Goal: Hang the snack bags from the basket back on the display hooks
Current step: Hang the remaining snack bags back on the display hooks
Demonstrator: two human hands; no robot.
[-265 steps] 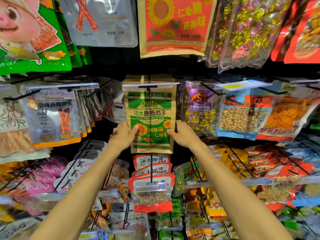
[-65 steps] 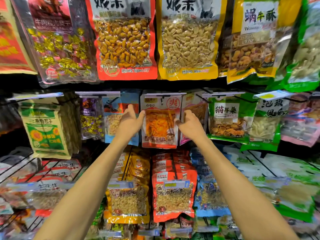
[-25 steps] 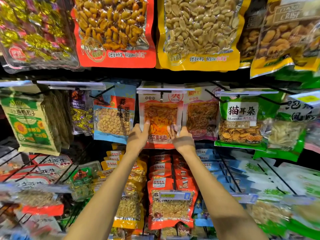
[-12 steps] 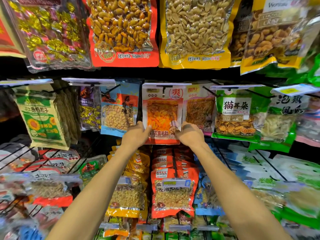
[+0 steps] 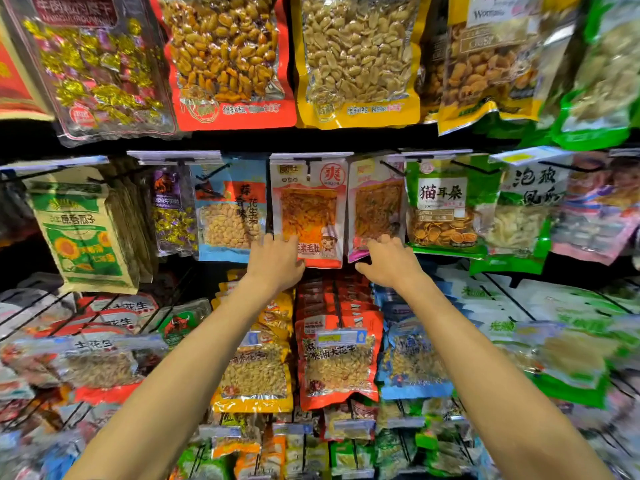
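— Where was the left hand [image 5: 277, 263]?
— At the lower edge of the orange snack bag [image 5: 308, 211], which hung on its hook [image 5: 307, 164].
— And the right hand [image 5: 389, 259]?
— Just beside, under the pink bag [image 5: 375, 209], fingers loosely bent.

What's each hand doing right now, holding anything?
Left hand: open, fingers against the lower edge of the hanging orange snack bag.
Right hand: open, fingers loosely curled, holding nothing.

orange snack bag [image 5: 309, 216]: white top, red seal, orange strips
bag left of it [image 5: 230, 209]: blue, pale nuts
bag right of it [image 5: 446, 206]: green, white label
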